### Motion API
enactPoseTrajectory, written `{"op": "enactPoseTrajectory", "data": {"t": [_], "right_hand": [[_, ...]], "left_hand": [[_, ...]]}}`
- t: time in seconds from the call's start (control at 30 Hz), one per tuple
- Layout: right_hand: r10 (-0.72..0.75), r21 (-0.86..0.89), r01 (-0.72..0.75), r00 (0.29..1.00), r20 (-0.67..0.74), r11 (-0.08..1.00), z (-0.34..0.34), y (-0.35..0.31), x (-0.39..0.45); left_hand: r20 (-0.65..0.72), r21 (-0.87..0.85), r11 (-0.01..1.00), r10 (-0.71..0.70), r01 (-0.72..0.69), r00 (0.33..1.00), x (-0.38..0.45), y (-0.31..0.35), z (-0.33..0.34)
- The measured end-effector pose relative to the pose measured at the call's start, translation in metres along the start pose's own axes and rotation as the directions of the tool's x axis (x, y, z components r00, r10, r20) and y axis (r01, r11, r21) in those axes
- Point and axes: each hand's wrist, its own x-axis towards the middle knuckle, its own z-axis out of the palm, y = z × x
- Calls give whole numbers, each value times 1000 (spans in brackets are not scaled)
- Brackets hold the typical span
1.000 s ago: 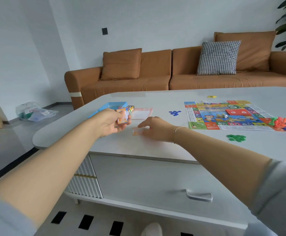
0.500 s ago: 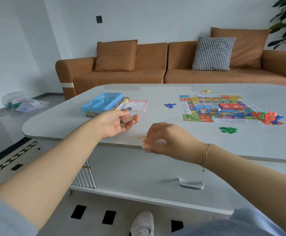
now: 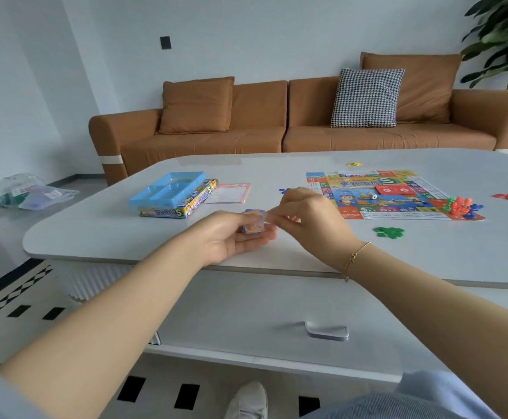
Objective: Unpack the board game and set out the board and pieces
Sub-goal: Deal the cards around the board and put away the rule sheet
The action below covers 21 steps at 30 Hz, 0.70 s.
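Blue tray (image 3: 168, 189) sits on the game box (image 3: 183, 205), far left of table (image 3: 307, 255). My left hand (image 3: 231, 237) cups a small card pack (image 3: 254, 225), palm up. My right hand (image 3: 310, 219) pinches its clear wrapper. Board (image 3: 388, 195) lies flat to the right, pawns (image 3: 461, 205) clustered on its corner.

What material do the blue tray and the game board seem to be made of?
The blue tray looks like thin moulded plastic: glossy, uniform colour, with formed compartments and raised rims. The game board seems to be printed paper or thin card: it lies flat on the table, with a matte colour print.
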Motion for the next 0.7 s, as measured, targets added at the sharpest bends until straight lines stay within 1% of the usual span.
{"op": "enactPoseTrajectory", "data": {"t": [0.1, 0.17, 0.23, 0.43, 0.57, 0.7], "right_hand": [[33, 70, -42, 992, 124, 997, 0, 9, -3], [50, 107, -67, 987, 154, 992, 0, 13, -6], [43, 117, -62, 986, 158, 991, 1, 14, -7], [41, 5, -43, 981, 190, 999, 0, 8, -9], [80, 23, -88, 967, 241, 996, -4, 5, -9], [119, 3, -125, 951, 285, 992, -3, 6, -7]], "left_hand": [[-5, -13, 999, 32, -32, 999, 1, -2, -1], [0, -17, 999, 43, -43, 999, 1, -3, -2], [-3, -21, 998, 52, -52, 999, 1, -4, -2], [-30, -34, 997, 74, -75, 997, 4, -5, -3], [-64, -37, 995, 88, -90, 994, 4, -6, -1], [-56, -62, 994, 84, -87, 995, 4, -6, -2]]}}
